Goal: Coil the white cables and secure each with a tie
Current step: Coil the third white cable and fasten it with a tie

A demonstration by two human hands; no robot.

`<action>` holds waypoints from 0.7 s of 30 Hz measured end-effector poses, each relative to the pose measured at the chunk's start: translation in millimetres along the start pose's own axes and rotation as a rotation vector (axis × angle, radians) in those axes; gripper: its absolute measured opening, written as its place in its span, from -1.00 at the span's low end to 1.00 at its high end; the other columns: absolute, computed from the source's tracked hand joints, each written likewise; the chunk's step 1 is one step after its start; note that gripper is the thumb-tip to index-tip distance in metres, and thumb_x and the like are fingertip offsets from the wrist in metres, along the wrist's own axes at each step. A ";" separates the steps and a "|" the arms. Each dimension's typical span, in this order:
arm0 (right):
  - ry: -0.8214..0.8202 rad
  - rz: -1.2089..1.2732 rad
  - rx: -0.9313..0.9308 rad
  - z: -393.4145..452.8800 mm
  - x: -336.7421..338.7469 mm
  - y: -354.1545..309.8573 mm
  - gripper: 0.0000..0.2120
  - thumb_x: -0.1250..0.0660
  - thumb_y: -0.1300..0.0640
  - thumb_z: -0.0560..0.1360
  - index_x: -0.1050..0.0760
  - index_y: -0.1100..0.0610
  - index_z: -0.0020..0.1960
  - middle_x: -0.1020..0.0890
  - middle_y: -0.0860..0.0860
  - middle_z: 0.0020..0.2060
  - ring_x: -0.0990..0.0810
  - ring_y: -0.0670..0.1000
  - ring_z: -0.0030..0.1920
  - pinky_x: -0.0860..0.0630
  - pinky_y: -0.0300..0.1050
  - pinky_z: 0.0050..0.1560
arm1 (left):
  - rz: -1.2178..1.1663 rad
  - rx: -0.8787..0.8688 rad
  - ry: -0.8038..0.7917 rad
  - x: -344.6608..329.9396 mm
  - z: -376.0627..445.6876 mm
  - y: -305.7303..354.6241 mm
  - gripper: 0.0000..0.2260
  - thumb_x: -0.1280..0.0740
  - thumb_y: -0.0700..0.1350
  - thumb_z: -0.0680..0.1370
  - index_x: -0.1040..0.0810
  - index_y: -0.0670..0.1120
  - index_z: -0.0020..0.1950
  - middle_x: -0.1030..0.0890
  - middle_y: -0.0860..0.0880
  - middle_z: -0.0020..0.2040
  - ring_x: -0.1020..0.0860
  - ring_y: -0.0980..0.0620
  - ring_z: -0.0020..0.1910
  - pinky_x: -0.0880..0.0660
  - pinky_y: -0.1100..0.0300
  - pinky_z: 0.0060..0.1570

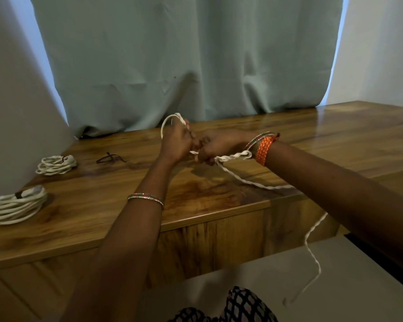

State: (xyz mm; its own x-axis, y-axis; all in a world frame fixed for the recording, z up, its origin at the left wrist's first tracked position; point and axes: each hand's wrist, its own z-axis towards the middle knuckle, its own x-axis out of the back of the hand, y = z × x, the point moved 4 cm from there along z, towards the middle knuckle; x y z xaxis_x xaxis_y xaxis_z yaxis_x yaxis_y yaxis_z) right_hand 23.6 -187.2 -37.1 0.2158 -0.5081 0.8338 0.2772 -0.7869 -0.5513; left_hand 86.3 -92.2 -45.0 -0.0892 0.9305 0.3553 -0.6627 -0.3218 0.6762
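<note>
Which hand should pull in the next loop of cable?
Probably the right hand: it grips the cable where the loose length trails off the table edge on its side. The left hand holds the started coil, so it is better kept as the anchor.

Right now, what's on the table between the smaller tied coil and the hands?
In the head view, a loose black tie lies on the table between the smaller coil and the left hand.

We see a glossy wooden table (pixel 219 194), a pale green curtain (pixel 184 54) hanging behind its far edge, white walls (pixel 382 54) at both sides, and a grey floor (pixel 335 287) near us.
</note>
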 end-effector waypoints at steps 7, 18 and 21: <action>0.499 -0.913 -0.040 -15.8 46.2 1.2 -0.78 -0.30 0.04 0.52 -0.55 0.01 0.15 -0.60 0.08 0.11 -0.54 0.15 0.13 -0.39 -0.02 0.06 | 0.311 -0.062 -0.156 8.0 -2.4 -6.2 -0.84 -0.16 -0.22 0.57 -0.46 -0.24 -0.15 -0.51 -0.20 -0.20 -0.46 -0.12 -0.20 -0.28 0.14 -0.23; 0.771 -0.646 -0.026 10.5 59.8 48.1 -0.63 -0.23 0.29 0.52 -0.31 0.21 0.32 -0.48 0.19 0.15 -0.56 0.24 0.02 -0.49 0.10 -0.03 | -0.341 0.337 -0.501 -14.6 -10.9 4.4 -0.63 -0.09 0.03 0.63 -0.35 -0.12 -0.32 -0.22 0.10 -0.65 -0.13 0.18 -0.70 -0.07 0.46 -0.64; 0.651 -0.820 0.129 8.5 50.3 53.9 -0.71 -0.23 0.16 0.56 -0.39 0.20 0.26 -0.52 0.17 0.13 -0.58 0.22 -0.02 -0.49 0.07 -0.09 | -0.334 0.323 -0.402 -4.9 -8.5 1.1 -0.67 -0.18 -0.04 0.61 -0.36 -0.09 -0.34 -0.25 0.10 -0.64 -0.16 0.18 -0.69 -0.09 0.44 -0.64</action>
State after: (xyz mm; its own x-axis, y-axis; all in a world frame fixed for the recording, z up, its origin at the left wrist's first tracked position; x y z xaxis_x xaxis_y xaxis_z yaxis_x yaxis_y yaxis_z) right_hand 57.3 -252.2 -25.1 -0.6165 0.0430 0.7862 0.2167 -0.9507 0.2219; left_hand 79.7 -95.6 -51.4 0.4140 0.8714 0.2632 -0.3422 -0.1190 0.9321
